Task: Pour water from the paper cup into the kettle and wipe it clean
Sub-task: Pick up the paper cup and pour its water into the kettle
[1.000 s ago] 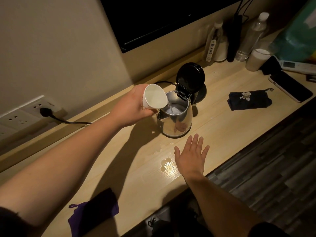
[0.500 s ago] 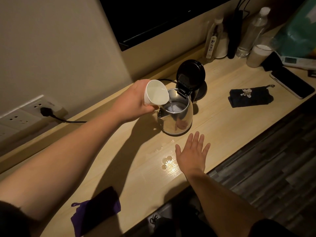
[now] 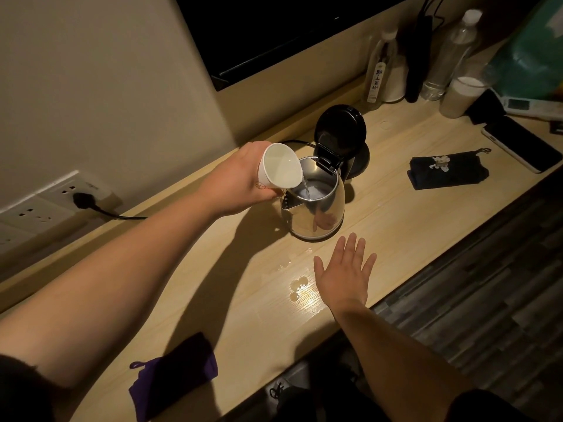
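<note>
My left hand (image 3: pixel 240 178) grips a white paper cup (image 3: pixel 280 167), tipped on its side over the mouth of a steel kettle (image 3: pixel 316 211). A thin stream of water runs from the cup's rim into the kettle. The kettle's black lid (image 3: pixel 339 130) stands open at the back. My right hand (image 3: pixel 344 269) lies flat on the wooden counter (image 3: pixel 396 226) just in front of the kettle, fingers spread and holding nothing. Small water drops (image 3: pixel 297 286) sit on the counter left of that hand. A purple cloth (image 3: pixel 173 373) lies near the front edge at the left.
A folded dark cloth (image 3: pixel 447 172) lies right of the kettle, a phone (image 3: pixel 521 143) beyond it. Bottles (image 3: pixel 451 53) and a cup (image 3: pixel 461 95) stand at the back right. A black plug (image 3: pixel 83 201) sits in the wall socket at left. The counter's front edge drops to the floor.
The cup is tipped slightly further and water keeps running into the kettle. My right hand stays flat on the counter.
</note>
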